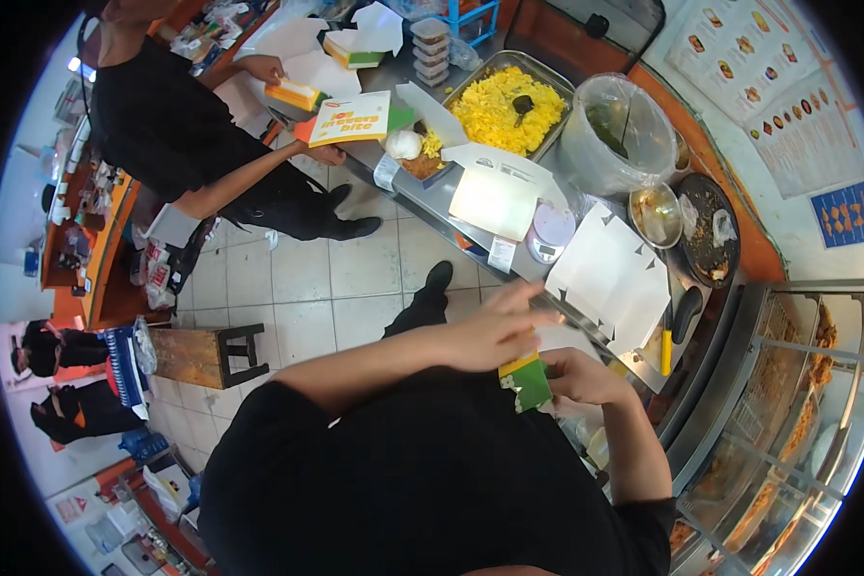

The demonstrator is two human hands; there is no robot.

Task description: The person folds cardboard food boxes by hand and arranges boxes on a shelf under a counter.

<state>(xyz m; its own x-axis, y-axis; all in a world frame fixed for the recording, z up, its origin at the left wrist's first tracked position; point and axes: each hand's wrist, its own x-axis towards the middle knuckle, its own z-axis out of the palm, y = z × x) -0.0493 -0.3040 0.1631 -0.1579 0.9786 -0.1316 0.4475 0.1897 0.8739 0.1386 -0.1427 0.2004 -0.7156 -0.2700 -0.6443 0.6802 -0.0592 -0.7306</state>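
Observation:
My left hand [501, 329] hovers over the top of a small green and yellow food carton [528, 382] close to my chest. Its fingers are stretched and apart, slightly blurred; whether the palm touches the carton is unclear. At the carton's other side, my right hand [588, 375] has its bent fingers closed on the edge. Ahead, on the metal counter, lies an unfolded white carton blank [610, 278]. Beyond it stands an opened carton [494, 200], its white inside showing, beside a small round-topped scale [551, 230].
A knife with a yellow and black handle [667, 351] lies right of the blank. Farther back are a tray of yellow rice [494, 101], a bag-lined tub [586, 158] and a metal bowl [655, 213]. A glass food case [768, 384] stands right; a co-worker [163, 120] handles cartons at left.

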